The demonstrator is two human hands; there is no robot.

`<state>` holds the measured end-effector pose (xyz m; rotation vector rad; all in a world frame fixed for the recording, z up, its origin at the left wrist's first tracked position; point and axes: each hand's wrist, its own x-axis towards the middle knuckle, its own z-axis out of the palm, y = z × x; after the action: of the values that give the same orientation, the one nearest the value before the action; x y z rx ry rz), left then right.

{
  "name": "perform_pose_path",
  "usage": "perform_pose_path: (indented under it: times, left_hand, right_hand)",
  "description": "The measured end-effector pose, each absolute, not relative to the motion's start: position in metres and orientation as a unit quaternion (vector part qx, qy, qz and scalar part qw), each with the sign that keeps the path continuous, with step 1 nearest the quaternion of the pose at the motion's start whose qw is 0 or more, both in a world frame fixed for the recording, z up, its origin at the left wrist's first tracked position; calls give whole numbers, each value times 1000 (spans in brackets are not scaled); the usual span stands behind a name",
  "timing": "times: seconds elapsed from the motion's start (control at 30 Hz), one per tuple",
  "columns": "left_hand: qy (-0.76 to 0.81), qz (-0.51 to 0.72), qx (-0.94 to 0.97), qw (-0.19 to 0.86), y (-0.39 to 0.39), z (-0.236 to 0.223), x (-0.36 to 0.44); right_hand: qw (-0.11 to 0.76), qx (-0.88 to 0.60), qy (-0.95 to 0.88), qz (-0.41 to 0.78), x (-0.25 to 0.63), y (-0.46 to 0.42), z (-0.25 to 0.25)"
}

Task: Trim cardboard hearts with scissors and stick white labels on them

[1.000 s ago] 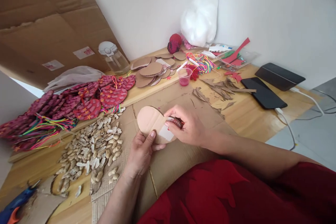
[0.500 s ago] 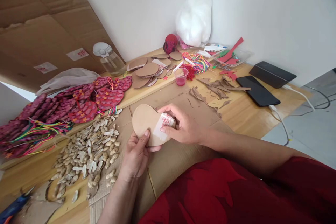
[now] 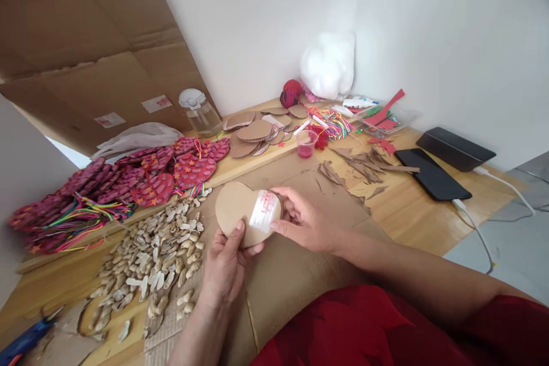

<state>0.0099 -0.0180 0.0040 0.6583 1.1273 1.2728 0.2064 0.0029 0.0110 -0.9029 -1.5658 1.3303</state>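
Observation:
A heart-shaped cardboard cutout (image 3: pixel 234 206) is held up above the brown cardboard sheet on the table. Clear tape with red print (image 3: pixel 263 213) lies across its right lobe. My left hand (image 3: pixel 227 260) grips the lower left of the heart, thumb on top and fingers beneath. At its right edge my right hand (image 3: pixel 302 220) has its thumb by the tape and its fingers behind the edge. To the left of my left hand spread peanut shells (image 3: pixel 163 254), some split and some whole.
Red decorated hearts (image 3: pixel 171 168) with coloured cords lie at left. Cardboard cutouts (image 3: pixel 255 131), a small cup of pink liquid (image 3: pixel 306 143) and torn cardboard strips (image 3: pixel 362 163) are at the back. A phone (image 3: pixel 433 174) lies at right, a glue gun (image 3: pixel 28 337) at lower left.
The view has tilted, so the surroundings sit lower and further right. Both hands still hold the heart; my right thumb has shifted from the tape's middle to its lower right edge.

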Motion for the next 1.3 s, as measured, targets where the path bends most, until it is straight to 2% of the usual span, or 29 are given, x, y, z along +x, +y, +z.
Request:
perform_pose_path:
  times: [0.3, 0.5, 0.63, 0.77, 0.97, 1.1, 1.2, 1.3]
  left_hand:
    - [509, 493, 351, 612, -15, -9, 12]
    - [528, 540, 370, 541, -5, -16, 3]
    - [547, 500, 435, 511, 0, -20, 1]
    - [543, 461, 485, 507, 2, -23, 2]
    - [536, 440, 510, 508, 2, -25, 4]
    - [533, 433, 516, 511, 3, -25, 4]
    - [532, 431, 516, 515, 4, -24, 5]
    - [528, 431, 516, 519, 4, -23, 6]
  right_hand:
    - [390, -436, -519, 623, 209, 17, 9]
    - [438, -437, -416, 666, 216, 29, 6]
    - [445, -449, -386, 672, 212, 33, 10]
    - [476, -466, -381, 641, 200, 57, 31]
    - [530, -469, -380, 595, 183, 147, 88]
    - [450, -484, -403, 633, 171, 161, 83]
    - [378, -472, -449, 658, 168, 128, 50]
    - [364, -456, -492, 646, 175, 87, 21]
